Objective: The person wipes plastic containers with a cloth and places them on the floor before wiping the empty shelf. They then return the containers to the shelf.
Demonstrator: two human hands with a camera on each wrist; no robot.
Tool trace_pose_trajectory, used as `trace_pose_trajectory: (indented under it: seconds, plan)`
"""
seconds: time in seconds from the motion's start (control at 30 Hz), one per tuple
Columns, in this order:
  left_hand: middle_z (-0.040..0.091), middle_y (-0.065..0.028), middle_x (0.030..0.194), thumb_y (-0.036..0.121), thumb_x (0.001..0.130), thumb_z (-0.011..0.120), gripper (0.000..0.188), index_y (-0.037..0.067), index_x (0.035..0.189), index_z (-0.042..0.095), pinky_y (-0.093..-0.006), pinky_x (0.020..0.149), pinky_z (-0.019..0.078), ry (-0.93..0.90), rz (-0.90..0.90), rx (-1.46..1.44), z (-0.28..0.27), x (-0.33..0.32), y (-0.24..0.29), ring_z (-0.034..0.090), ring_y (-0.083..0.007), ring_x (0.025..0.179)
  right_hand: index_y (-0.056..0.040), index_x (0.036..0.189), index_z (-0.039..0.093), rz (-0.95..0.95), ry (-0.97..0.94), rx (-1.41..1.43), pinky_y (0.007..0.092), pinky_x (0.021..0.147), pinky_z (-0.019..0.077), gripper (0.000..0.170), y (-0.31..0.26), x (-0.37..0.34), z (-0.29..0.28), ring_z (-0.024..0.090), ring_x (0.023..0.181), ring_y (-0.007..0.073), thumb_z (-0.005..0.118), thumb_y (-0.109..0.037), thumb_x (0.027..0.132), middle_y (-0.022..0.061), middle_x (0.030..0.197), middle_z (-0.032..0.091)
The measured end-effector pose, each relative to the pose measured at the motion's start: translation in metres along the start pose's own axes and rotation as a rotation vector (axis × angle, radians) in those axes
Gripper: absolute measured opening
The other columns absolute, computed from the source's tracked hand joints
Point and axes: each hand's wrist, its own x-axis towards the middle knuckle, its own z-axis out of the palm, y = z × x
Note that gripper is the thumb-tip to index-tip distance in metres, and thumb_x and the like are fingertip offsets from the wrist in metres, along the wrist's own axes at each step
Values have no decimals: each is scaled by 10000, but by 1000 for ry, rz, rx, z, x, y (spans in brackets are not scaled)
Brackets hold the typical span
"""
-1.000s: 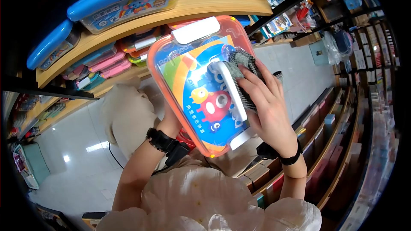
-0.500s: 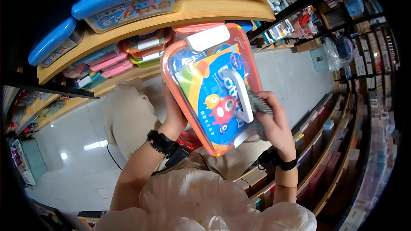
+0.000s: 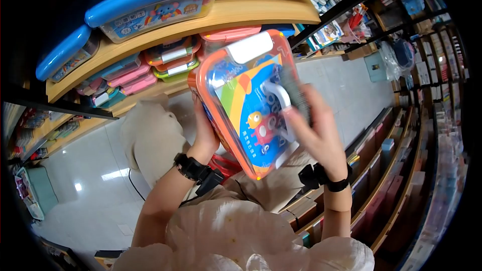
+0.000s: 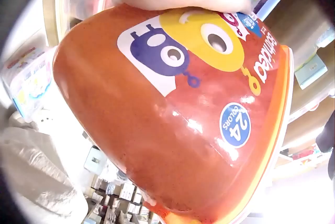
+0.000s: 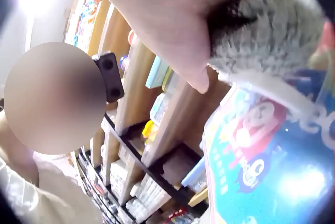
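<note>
One rectangular orange plastic box with a transparent lid is held between the two hands, its left long side taken by the left hand, its right long side faced by the right hand. The left hand is pressed against the wall; its fingers are hidden by the box, so how far they are curled cannot be told. A bunched grey textured cloth is gripped in the right hand at the lid's right edge, just beside the white plastic handle; the area is blurred, but contact with the lid seems likely.

The long axis is slanted from beyond the left hand to nearer the body, between the wrists, and the handle is set roughly along it, much closer to the right hand. The lid is tilted toward the right hand. Any reach leftward from the cloth would, it is judged, be met first by the handle. The far short edge, marked by a white plastic latch, is touched by neither hand; a pale wooden shelf is seen beyond it, the gap not judgeable. More room is offered outward of the right hand, over the pale tiled floor.
</note>
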Motion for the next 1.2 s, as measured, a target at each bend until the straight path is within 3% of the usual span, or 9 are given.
trace_pose_trajectory:
  seconds: [0.13,0.3,0.43,0.53,0.57,0.77,0.97,1.07,1.2]
  plan:
    - [416,-63,1268,521,894,331,562,141,1306,292,-326,929,406,-22,62,25,-8,2,-5,453,-183,1134,54,946,520,-212,90,-250,361,653,410,299,-3,5,11,505,749,331,648,-134,752,186,801,506]
    - [516,-89,1154,576,880,304,612,75,1211,424,-322,888,437,-28,44,26,25,-15,18,511,-183,1054,43,768,535,143,92,21,314,532,368,258,6,-1,-1,451,566,228,699,-151,718,140,658,493]
    - [609,-55,880,480,918,283,487,70,1016,528,-290,747,489,70,-25,-77,19,-14,8,600,-141,798,48,642,517,194,121,-243,320,462,322,330,23,1,-8,405,478,212,721,-205,698,149,553,469]
    - [561,-67,1039,489,903,333,504,50,1104,479,-286,808,453,82,-125,-10,12,-19,4,554,-139,911,65,617,456,199,134,-263,321,444,284,358,38,-6,-14,338,471,164,666,-193,748,113,502,408]
    - [508,-78,1180,567,874,345,602,69,1201,432,-311,896,424,17,-157,26,-2,-16,-6,512,-161,1048,57,624,441,235,180,-218,301,447,271,348,45,-11,-16,312,500,116,592,-188,820,75,507,354]
    - [528,-34,1090,528,897,333,531,85,1170,439,-293,873,432,85,-86,78,16,-33,27,514,-121,1008,50,839,505,247,265,-203,260,502,318,221,43,-23,-26,349,568,102,492,-166,884,58,605,412]
    - [553,-93,1114,618,857,308,662,65,1193,450,-329,854,466,51,-389,-50,5,-56,47,556,-174,983,52,1143,479,199,-280,211,307,830,416,464,84,-32,-7,568,889,241,571,-268,819,149,968,590]
    - [536,-84,1150,600,859,334,637,87,1222,435,-328,891,441,63,-355,-35,-23,-50,44,537,-185,1017,50,1204,413,275,-455,187,306,821,422,647,75,-33,8,571,921,226,653,-363,767,165,1002,583]
    - [471,-93,1245,609,855,331,666,78,1248,412,-354,912,427,123,-439,11,-33,-54,51,501,-211,1080,41,1155,456,159,-497,324,280,782,437,524,100,-35,27,565,880,176,642,-294,798,124,943,605]
